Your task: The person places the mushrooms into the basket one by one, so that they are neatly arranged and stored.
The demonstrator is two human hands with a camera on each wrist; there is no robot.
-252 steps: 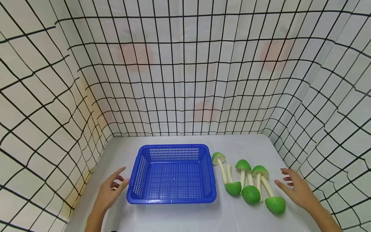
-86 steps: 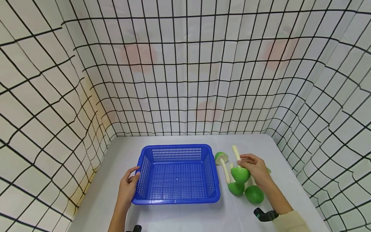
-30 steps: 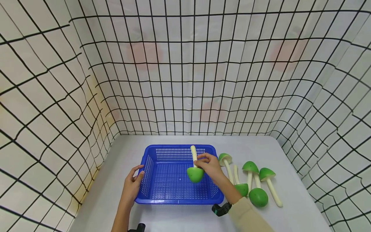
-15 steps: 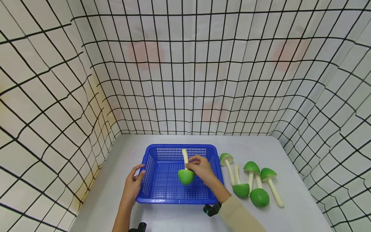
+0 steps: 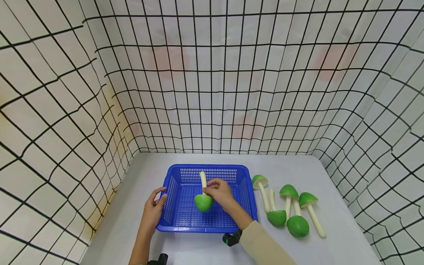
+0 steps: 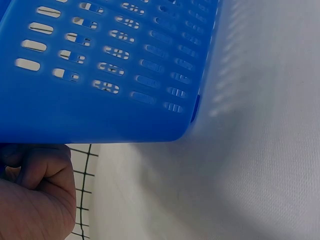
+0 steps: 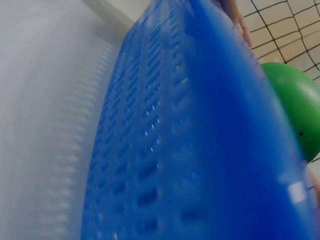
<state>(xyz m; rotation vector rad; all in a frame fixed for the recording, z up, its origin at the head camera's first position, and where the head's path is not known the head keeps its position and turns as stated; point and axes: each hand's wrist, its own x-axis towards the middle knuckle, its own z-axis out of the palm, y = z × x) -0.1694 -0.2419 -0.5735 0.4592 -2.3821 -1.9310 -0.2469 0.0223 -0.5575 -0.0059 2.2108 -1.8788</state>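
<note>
Over the inside of a blue plastic basket (image 5: 205, 230), my right hand (image 5: 221, 194) pinches the pale stem of a toy mushroom (image 5: 203, 203). The mushroom's green cap points toward me, its stem away. In the right wrist view the green cap of this mushroom (image 7: 296, 107) shows beyond the basket's near wall (image 7: 150, 140), and the hand is mostly hidden. My left hand (image 5: 154, 209) grips the basket's left rim between thumb and fingers. From the left wrist view, the left hand (image 6: 40, 195) has curled fingers at the edge of the basket (image 6: 100, 122).
Several more green-capped mushrooms lie right of the basket, among them one with its stem toward me (image 5: 315, 221) and one with its cap nearest me (image 5: 298, 226). A white table (image 5: 198, 250) carries everything. Black-grid netting (image 5: 218, 92) surrounds its back and sides.
My left hand came to the basket's rim and stays there. My right hand picked up a mushroom from the right-hand group, brought it over the basket and has moved further left with it.
</note>
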